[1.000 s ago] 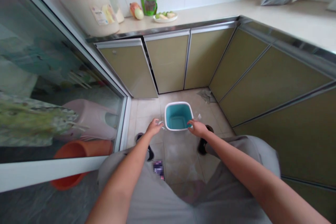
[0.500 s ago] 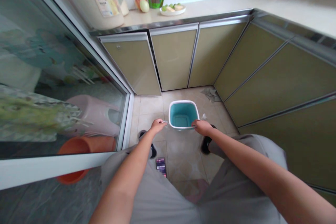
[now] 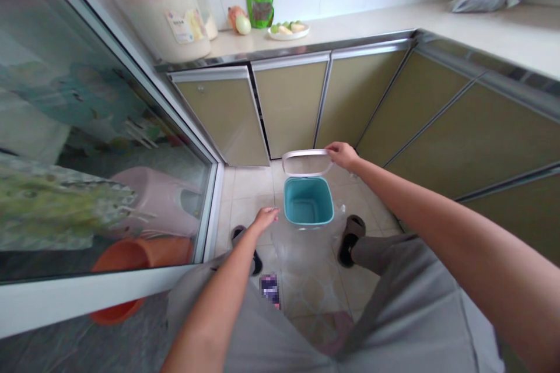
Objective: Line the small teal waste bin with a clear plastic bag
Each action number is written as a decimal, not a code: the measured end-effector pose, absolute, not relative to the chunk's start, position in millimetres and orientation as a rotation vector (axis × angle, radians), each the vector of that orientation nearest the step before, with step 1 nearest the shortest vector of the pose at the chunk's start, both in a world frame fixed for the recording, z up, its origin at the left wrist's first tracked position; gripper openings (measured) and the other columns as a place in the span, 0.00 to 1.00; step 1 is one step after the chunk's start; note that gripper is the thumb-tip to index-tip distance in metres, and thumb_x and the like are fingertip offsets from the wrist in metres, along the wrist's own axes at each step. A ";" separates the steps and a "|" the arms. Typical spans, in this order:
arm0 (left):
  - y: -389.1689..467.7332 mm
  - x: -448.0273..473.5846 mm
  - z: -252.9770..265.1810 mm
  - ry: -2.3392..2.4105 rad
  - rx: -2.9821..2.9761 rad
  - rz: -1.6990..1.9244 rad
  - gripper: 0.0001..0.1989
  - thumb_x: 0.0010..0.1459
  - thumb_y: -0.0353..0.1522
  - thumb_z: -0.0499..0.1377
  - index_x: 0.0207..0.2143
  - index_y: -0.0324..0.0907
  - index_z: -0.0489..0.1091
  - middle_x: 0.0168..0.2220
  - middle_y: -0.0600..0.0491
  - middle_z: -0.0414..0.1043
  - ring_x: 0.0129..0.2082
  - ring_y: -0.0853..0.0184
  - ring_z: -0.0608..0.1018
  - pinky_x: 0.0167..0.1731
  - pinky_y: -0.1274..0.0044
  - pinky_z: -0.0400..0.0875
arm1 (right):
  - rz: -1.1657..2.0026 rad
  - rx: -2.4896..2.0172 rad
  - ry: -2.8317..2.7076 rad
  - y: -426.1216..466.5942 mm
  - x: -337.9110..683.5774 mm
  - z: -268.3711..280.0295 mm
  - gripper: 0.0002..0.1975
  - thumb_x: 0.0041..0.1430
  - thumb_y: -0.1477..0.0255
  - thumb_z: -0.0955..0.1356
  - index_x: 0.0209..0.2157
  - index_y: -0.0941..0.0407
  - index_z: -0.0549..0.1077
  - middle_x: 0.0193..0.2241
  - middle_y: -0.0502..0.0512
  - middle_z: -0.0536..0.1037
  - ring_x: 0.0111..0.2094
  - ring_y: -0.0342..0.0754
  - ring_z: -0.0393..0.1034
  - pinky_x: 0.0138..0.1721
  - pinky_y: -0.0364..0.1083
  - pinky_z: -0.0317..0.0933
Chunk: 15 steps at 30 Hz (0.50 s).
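Note:
A teal trash bin (image 3: 308, 189) stands on the tiled floor between my feet, its inside bare. My right hand (image 3: 343, 156) grips the corner of a pale rim ring (image 3: 306, 152), which is tilted up above the bin's far edge. To the left of the bin, my left hand (image 3: 265, 219) is closed in a pinch on what looks like the edge of a clear plastic bag (image 3: 301, 245). That thin film spreads in front of the bin and is hard to make out.
Olive cabinets (image 3: 291, 105) enclose the far and right sides. A glass sliding door (image 3: 210, 204) is on the left, with an orange bucket (image 3: 116, 259) behind it. The counter holds a pink-lidded container (image 3: 161, 17) and a plate of food (image 3: 289, 32).
My right hand has lifted the pale rim ring off the bin and moved it away from me. The left hand stays beside the bin, slightly lower in view.

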<state>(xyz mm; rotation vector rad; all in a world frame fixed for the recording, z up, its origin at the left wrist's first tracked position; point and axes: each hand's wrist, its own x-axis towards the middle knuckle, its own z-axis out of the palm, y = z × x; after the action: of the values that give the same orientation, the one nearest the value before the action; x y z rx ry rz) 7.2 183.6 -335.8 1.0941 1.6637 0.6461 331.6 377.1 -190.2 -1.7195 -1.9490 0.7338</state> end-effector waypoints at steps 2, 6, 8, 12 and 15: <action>185.1 8.0 -333.6 1.649 1.084 0.637 0.21 0.55 0.46 0.60 0.17 0.42 0.68 0.21 0.52 0.71 0.24 0.66 0.70 0.31 0.75 0.62 | 0.689 -1.766 -1.862 387.7 326.4 -196.0 0.18 0.62 0.71 0.68 0.52 0.59 0.80 0.39 0.60 0.83 0.40 0.52 0.77 0.47 0.47 0.68; 187.6 9.5 -328.5 1.594 1.048 0.642 0.21 0.56 0.46 0.60 0.18 0.42 0.69 0.21 0.52 0.71 0.23 0.68 0.70 0.29 0.75 0.61 | 0.636 -1.748 -1.904 392.1 322.9 -207.7 0.30 0.61 0.73 0.68 0.64 0.60 0.70 0.58 0.65 0.76 0.56 0.58 0.72 0.60 0.52 0.63; 188.0 10.6 -326.4 1.575 1.020 0.648 0.20 0.55 0.47 0.60 0.19 0.42 0.69 0.21 0.52 0.71 0.23 0.68 0.70 0.29 0.76 0.61 | 0.629 -1.731 -1.910 390.7 325.2 -212.4 0.34 0.59 0.74 0.69 0.67 0.62 0.66 0.63 0.67 0.70 0.63 0.59 0.66 0.66 0.52 0.58; 188.2 13.9 -326.3 1.543 0.952 0.663 0.19 0.53 0.47 0.62 0.22 0.41 0.68 0.20 0.53 0.71 0.22 0.70 0.71 0.27 0.77 0.60 | 0.614 -1.816 -1.686 375.9 336.9 -227.5 0.35 0.57 0.72 0.70 0.66 0.61 0.63 0.65 0.70 0.66 0.66 0.61 0.59 0.67 0.54 0.55; 188.2 16.6 -328.0 1.520 0.901 0.659 0.19 0.53 0.47 0.62 0.25 0.42 0.68 0.19 0.55 0.70 0.20 0.70 0.71 0.25 0.78 0.60 | 0.667 -2.023 -1.460 344.6 352.3 -252.9 0.30 0.56 0.68 0.72 0.59 0.60 0.67 0.56 0.73 0.71 0.58 0.62 0.67 0.58 0.55 0.64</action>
<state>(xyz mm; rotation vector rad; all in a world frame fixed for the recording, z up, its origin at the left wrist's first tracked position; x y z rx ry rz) 16.6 188.2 -328.0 0.9006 1.5200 0.6592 352.3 344.6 -252.9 -2.0233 -1.4604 0.6672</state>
